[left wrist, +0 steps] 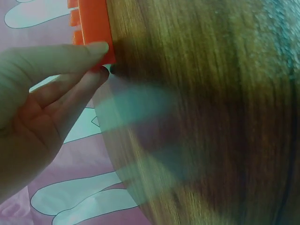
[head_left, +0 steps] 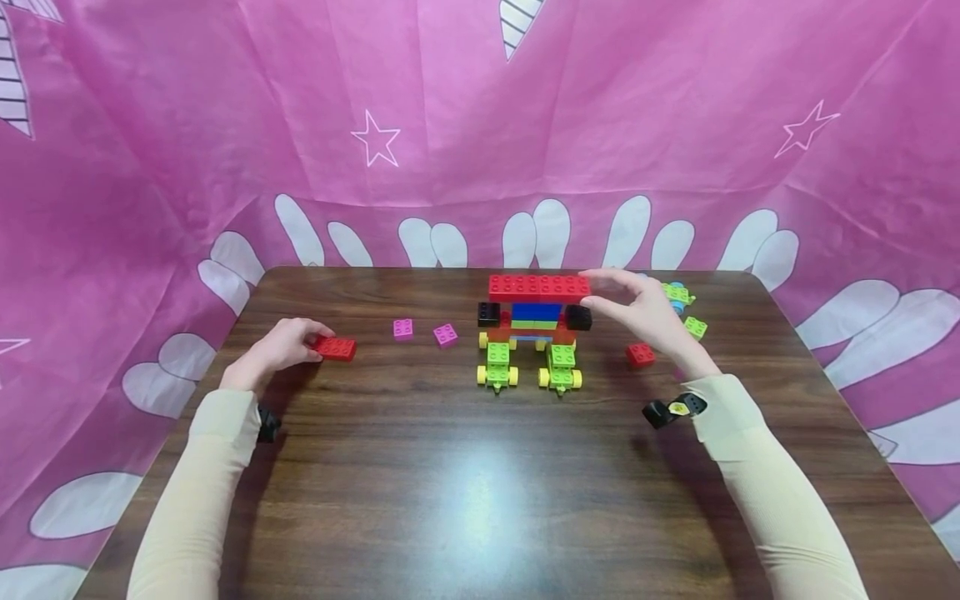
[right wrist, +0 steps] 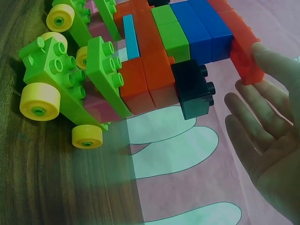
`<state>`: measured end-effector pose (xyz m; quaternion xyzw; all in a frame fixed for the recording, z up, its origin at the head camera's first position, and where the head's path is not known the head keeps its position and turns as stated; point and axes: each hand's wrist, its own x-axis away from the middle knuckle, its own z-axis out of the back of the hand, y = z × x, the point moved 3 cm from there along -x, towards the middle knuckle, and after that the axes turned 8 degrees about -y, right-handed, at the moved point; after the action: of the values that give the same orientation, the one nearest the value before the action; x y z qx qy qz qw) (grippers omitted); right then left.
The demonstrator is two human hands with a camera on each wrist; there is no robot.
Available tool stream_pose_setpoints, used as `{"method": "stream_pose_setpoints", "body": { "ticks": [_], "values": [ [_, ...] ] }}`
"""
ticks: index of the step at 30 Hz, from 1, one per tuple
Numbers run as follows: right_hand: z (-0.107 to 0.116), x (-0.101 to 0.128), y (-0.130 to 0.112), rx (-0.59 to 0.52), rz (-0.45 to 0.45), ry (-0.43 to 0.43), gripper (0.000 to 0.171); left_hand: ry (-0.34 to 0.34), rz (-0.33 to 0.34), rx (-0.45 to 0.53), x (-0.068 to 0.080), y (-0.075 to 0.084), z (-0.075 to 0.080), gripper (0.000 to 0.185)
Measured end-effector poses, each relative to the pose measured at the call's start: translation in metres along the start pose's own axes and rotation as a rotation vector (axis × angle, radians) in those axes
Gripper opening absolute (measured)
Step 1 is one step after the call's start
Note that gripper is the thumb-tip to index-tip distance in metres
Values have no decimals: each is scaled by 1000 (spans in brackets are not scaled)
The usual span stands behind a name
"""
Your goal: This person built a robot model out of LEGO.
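Observation:
A brick build [head_left: 534, 321] stands on the dark wooden table [head_left: 450, 467], with long red bricks [head_left: 538, 287] across its top, black bricks at both sides and two green wheeled bases [head_left: 497, 367] in front. My right hand [head_left: 596, 290] reaches its right end. The fingers are straight, and one fingertip [right wrist: 262, 54] touches the end of the top red brick [right wrist: 243, 51] just above a black brick [right wrist: 194, 89]. Far left, my left hand [head_left: 311, 340] pinches the end of a loose red brick [head_left: 335, 347] lying on the table. In the left wrist view, thumb and fingers [left wrist: 96, 49] close on that red brick [left wrist: 93, 28].
Two small pink bricks [head_left: 402, 328] [head_left: 446, 335] lie between the loose red brick and the build. A small red brick [head_left: 641, 355] and green pieces [head_left: 695, 327] sit right of the build, by my right wrist. Pink cloth [head_left: 450, 125] walls the table on three sides.

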<state>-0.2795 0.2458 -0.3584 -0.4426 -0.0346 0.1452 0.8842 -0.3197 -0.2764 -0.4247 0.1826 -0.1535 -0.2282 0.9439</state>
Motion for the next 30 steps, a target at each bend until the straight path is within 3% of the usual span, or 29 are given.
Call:
{"method": "stream_pose_setpoints", "body": {
  "ticks": [8,14,21,30],
  "values": [
    [1,0,0,-3,-11,-6,44,36,3,65,-2,2,1,32],
    [1,1,0,3,-30,-14,45,74,-14,38,-2,1,4,30],
    [0,1,-1,-4,-27,-14,45,72,-22,58,0,-1,4,31],
    [0,2,1,-6,-30,-9,44,165,5,78,8,1,13,35]
  ]
}}
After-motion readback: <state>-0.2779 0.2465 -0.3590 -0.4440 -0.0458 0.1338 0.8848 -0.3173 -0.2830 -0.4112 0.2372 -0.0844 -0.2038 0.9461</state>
